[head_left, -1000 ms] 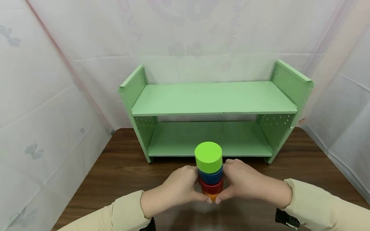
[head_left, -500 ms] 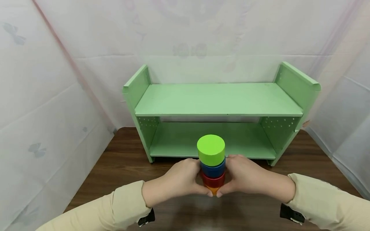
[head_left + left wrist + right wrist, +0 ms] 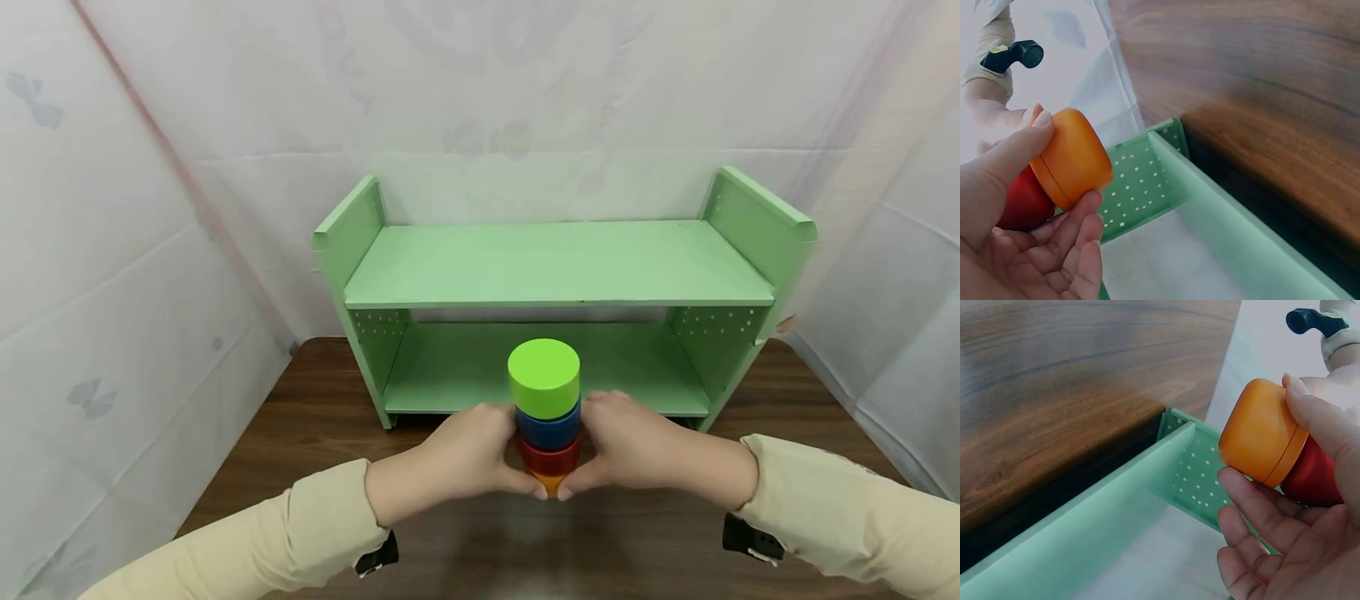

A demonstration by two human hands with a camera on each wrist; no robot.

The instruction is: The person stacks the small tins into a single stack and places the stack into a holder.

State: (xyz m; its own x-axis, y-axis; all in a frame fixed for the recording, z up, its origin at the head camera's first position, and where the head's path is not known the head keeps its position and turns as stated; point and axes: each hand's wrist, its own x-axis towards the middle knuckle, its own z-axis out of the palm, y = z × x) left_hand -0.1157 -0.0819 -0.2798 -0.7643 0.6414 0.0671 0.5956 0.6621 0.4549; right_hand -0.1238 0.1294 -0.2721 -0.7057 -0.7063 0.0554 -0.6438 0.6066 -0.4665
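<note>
A stack of round cups is held upright between both hands in front of the shelf. Lime green [image 3: 544,379] is at the top, then a blue cup [image 3: 550,431], a red cup [image 3: 551,457] and an orange cup [image 3: 552,482] at the bottom. My left hand [image 3: 468,454] grips the stack's left side, and my right hand [image 3: 633,446] grips its right side, thumbs meeting near the orange cup. In the left wrist view, the thumb and fingers curl round the red cup [image 3: 1025,203] and the orange cup [image 3: 1075,159]. The right wrist view shows a matching grip from the other side.
A light green two-tier shelf [image 3: 558,262] with raised side panels stands at the back of the dark wooden table [image 3: 300,433]. Its lower board [image 3: 450,367] lies just behind the stack. White printed cloth [image 3: 135,250] hangs around the table.
Both hands have moved the stack a little upward and toward the shelf in the head view. The grip stays the same, and the camera has shifted slightly.
</note>
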